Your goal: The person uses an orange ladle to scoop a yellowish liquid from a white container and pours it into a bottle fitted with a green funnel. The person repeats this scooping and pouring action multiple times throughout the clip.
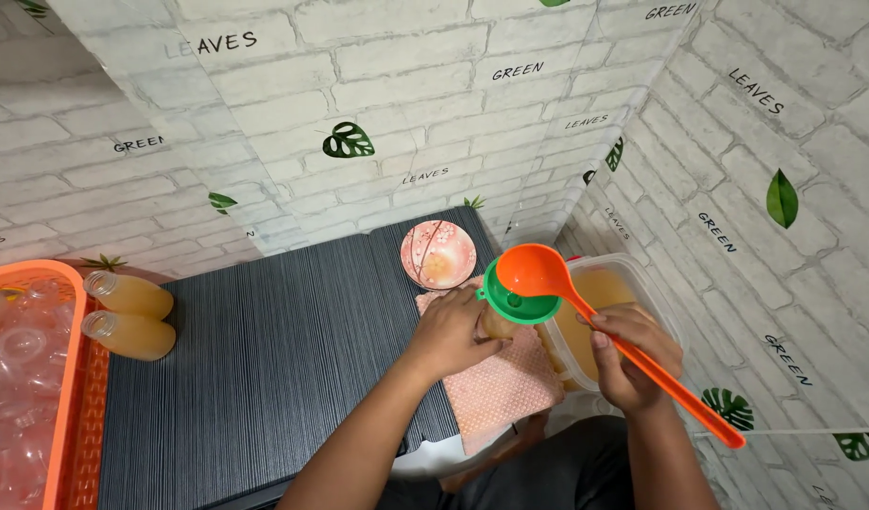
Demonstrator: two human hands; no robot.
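My left hand (451, 332) is wrapped around a small bottle (494, 326) standing on a pink cloth (501, 387). A green funnel (521, 302) sits in the bottle's mouth. In my right hand (626, 354) I grip the long handle of an orange ladle (538, 272), its bowl tilted right over the funnel. Just to the right stands a clear plastic tub (661, 307) of yellowish liquid.
A pink flowered saucer (438, 253) lies behind the cloth on the dark ribbed tabletop (264, 359). Two filled bottles (130, 314) lie on their sides at the left, beside an orange basket (76, 397) holding several empty clear bottles. Brick-pattern walls close in behind and right.
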